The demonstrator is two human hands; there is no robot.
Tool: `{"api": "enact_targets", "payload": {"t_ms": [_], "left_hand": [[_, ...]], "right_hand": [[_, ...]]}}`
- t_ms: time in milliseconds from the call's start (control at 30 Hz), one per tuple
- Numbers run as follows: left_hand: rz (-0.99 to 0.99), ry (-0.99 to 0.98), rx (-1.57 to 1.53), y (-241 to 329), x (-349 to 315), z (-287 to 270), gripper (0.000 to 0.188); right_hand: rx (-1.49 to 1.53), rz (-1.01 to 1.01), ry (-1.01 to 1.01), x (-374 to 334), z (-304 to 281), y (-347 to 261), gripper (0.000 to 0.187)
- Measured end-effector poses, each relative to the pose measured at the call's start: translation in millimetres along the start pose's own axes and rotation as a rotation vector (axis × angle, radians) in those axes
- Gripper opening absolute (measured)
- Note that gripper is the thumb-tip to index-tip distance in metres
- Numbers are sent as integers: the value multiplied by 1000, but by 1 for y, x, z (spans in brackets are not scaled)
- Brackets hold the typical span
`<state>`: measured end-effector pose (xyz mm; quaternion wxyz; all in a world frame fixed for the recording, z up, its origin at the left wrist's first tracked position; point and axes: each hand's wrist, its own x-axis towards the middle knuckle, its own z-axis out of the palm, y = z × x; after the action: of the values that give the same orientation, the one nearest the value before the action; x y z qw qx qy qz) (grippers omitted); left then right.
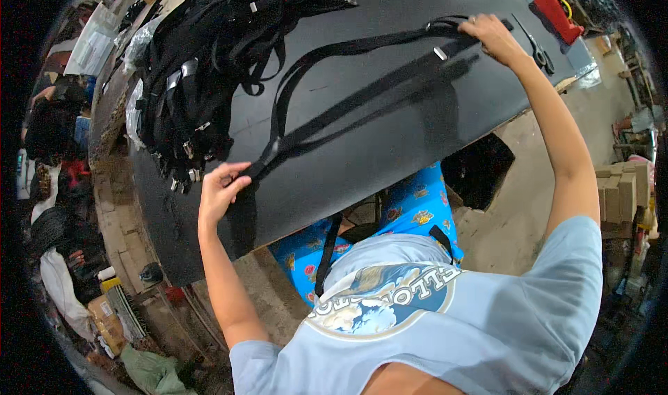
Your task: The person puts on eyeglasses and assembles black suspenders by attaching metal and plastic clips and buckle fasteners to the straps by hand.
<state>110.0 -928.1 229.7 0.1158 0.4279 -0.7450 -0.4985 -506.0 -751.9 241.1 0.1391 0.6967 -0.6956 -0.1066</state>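
Note:
A long black webbing strap (362, 103) stretches across the black tabletop in two runs, one taut and one looping up in an arc. At its near left end, my left hand (224, 190) pinches the strap between thumb and fingers. My right hand (490, 37) reaches to the far right and is closed on the other end, with the fingers partly hiding the grip. A small pale tag or metal piece (440, 53) lies on the strap close to my right hand. The strap's shadow falls on the table beneath it.
A heap of black straps (216, 54) with metal buckles covers the table's left side. Scissors (539, 53) lie beyond my right hand, beside a red object (557, 16) with a yellow part. Cardboard boxes (623, 190) stand at right; bags and cloth clutter the left floor.

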Motion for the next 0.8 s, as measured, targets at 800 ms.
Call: {"api": "enact_targets", "payload": {"t_ms": [800], "left_hand": [[-10,152,-74,-18,-21,9,17]], "right_hand": [[142,-26,431,103,2,13,47]]}}
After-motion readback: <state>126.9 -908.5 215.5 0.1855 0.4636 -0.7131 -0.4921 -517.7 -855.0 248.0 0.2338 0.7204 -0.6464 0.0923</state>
